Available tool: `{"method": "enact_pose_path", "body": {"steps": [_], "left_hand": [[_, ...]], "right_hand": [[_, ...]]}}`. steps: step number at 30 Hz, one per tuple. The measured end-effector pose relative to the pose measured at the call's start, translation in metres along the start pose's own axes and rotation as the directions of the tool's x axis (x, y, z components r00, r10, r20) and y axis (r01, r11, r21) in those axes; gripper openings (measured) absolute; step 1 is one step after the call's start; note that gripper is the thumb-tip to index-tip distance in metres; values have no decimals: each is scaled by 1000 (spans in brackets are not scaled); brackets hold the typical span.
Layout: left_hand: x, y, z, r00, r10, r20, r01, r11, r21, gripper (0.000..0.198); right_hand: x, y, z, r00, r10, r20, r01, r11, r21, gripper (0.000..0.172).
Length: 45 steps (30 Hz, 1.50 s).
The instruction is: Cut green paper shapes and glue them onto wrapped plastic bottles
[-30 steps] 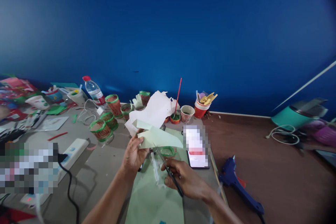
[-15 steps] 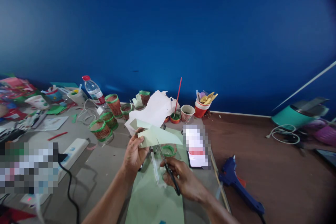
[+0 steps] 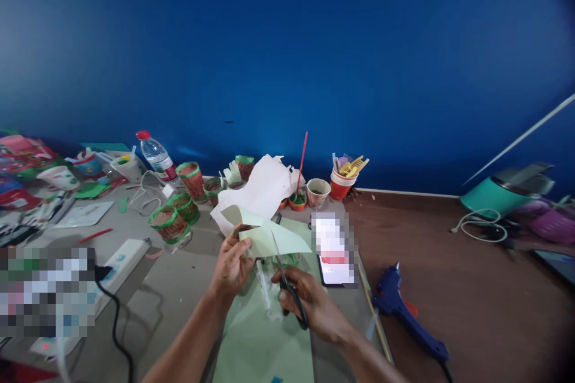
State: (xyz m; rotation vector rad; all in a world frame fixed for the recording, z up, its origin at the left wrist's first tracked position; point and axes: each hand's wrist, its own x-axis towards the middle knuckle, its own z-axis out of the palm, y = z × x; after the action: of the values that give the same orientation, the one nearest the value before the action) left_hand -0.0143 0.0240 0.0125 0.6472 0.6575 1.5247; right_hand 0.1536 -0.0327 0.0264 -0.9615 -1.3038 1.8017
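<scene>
My left hand [image 3: 232, 260] is closed on the left end of a pale green sheet of paper [image 3: 283, 240], thumb on top, holding it up above the table. Fingers of my right hand [image 3: 309, 299] wrap the dark handles of a pair of scissors [image 3: 287, 281]. The scissors' blades point up and overlap the sheet near its middle. Below both hands lies a larger pale green sheet [image 3: 265, 347], with a clear glue stick [image 3: 263, 287] on it. A torn white paper [image 3: 256, 185] stands behind the left hand.
Green-rimmed brown cups [image 3: 168, 224] and a water bottle [image 3: 157, 155] are at the back left. A phone [image 3: 332, 251] lies right of the sheet, and farther right a blue glue gun [image 3: 404, 311]. A power strip [image 3: 121, 266] with a black cable sits at left.
The scissors' blades have moved up slightly against the sheet, whose lower edge has dropped a little. Both hands keep their hold. The whole view has shifted slightly.
</scene>
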Motion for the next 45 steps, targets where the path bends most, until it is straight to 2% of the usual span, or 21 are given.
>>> {"method": "enact_pose_path", "body": {"steps": [3,10,14,25,31,39,45], "left_hand": [[-1,-1,1,1000,-7,16,6,1000,20,37],[-5,-2,-1,997,-77,16,76,996,55,26],[-5,-2,0,997,-74,25,72,996,58,26],[-6,1,0,995,-72,68,70,997,37,26],[-5,3,4,996,-76,53,74,997,27,27],[-3,5,2,995,-92,23,91,995,40,40],[-2,4,0,997,-75,33,74,996,41,29]], "right_hand": [[0,0,1,1000,-23,-2,23,1000,3,56],[0,-1,0,998,-66,-13,66,997,-44,59],[1,1,1,997,-72,-26,71,997,-35,57],[3,6,4,998,-20,-54,20,1000,-2,45],[5,11,3,996,-59,-64,57,998,-30,41],[9,23,1,992,-110,-57,107,993,-48,36],[8,25,-1,989,-124,-77,117,989,-95,32]]}}
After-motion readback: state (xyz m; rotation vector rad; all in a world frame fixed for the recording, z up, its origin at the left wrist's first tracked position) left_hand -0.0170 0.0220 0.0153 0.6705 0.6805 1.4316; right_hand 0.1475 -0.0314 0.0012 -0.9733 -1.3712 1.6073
